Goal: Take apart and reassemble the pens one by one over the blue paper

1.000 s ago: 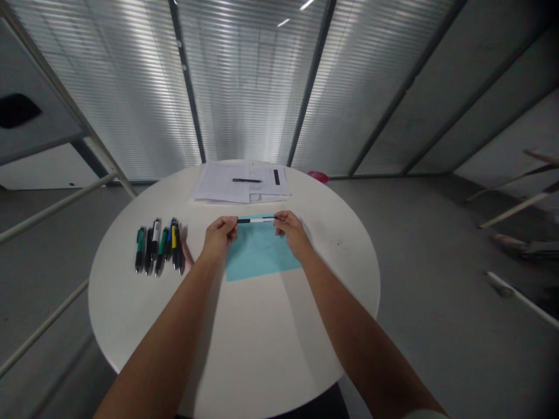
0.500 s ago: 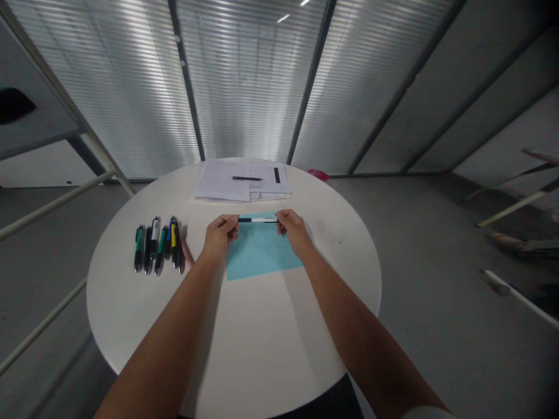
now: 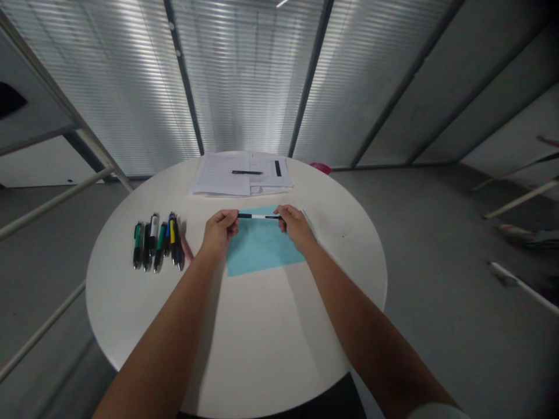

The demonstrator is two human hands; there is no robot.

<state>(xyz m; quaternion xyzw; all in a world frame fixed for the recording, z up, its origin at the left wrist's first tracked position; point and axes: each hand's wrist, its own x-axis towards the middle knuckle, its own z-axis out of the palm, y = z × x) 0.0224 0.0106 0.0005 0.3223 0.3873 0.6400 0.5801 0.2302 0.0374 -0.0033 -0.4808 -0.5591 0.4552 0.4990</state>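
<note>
The black-and-white pen (image 3: 258,216) had levelled slightly, pinched by its ends between the left hand (image 3: 220,230) and right hand (image 3: 296,226), held apart above the blue paper sheet (image 3: 262,245), leaving its barrel exposed.

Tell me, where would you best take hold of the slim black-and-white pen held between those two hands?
I'd pinch the pen at its pale middle, coming from above. It is slim and lies level, and the left hand and right hand occupy its ends, leaving only the centre free, above the blue sheet.
</note>
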